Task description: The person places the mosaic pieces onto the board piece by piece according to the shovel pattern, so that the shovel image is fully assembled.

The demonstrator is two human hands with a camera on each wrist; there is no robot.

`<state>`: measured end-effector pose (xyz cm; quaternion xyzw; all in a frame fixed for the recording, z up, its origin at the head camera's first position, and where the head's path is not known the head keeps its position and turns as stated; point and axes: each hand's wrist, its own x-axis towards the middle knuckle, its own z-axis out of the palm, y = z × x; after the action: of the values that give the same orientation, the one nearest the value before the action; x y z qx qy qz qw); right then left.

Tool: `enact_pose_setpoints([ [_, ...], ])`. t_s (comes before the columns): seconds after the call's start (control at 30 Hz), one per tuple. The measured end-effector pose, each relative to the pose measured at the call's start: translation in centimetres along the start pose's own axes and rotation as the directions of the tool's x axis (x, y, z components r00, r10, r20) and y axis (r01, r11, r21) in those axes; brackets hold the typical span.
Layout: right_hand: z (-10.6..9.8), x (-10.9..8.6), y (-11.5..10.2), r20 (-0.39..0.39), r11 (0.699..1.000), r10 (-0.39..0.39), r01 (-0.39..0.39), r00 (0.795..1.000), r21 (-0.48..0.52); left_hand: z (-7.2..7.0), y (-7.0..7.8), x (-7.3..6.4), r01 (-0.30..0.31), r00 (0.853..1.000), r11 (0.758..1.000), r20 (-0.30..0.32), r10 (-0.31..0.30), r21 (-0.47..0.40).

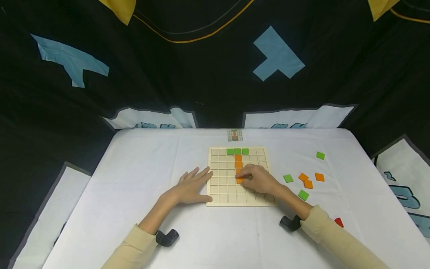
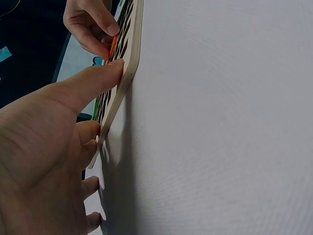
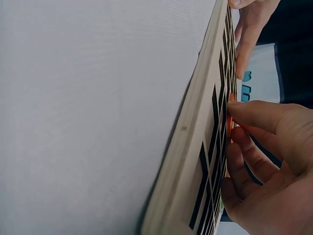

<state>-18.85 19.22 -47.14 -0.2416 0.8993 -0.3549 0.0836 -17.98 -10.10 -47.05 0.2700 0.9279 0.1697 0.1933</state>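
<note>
A pale wooden grid board (image 1: 218,200) lies on a white-covered table. Three green square tiles (image 1: 237,151) form a row in its top cells, and orange square tiles (image 1: 238,164) run down from the middle one. At the lower end of that column, my right hand (image 1: 260,181) pinches an orange tile (image 2: 114,45) between thumb and fingers, close over the board. The right wrist view shows the same orange tile (image 3: 230,120) at the fingertips. My left hand (image 1: 190,187) rests with spread fingers at the board's left edge, its thumb and fingertips on the rim.
Right of the board lie loose green tiles (image 1: 303,195) and orange tiles (image 1: 308,184), with two orange ones overlapping. A red piece (image 1: 339,222) sits by the right sleeve. Behind the board is a small printed grid card (image 1: 234,135). A dark patterned curtain (image 1: 208,82) hangs beyond the table.
</note>
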Motion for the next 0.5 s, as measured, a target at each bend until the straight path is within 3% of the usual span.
enact_pose_setpoints([
  [0.27, -0.7, -0.9, 1.0, -0.032, 0.999, 0.047, -0.048, 0.998, -0.004, 0.0, 0.0, 0.0, 0.003, 1.0, 1.0, -0.007, -0.003, -0.011],
  [0.5, -2.8, -2.8, 2.6, -0.109, 0.991, 0.13, -0.126, 0.985, 0.047, 0.0, -0.1, 0.0, -0.004, 1.0, 1.0, -0.011, 0.004, -0.019],
])
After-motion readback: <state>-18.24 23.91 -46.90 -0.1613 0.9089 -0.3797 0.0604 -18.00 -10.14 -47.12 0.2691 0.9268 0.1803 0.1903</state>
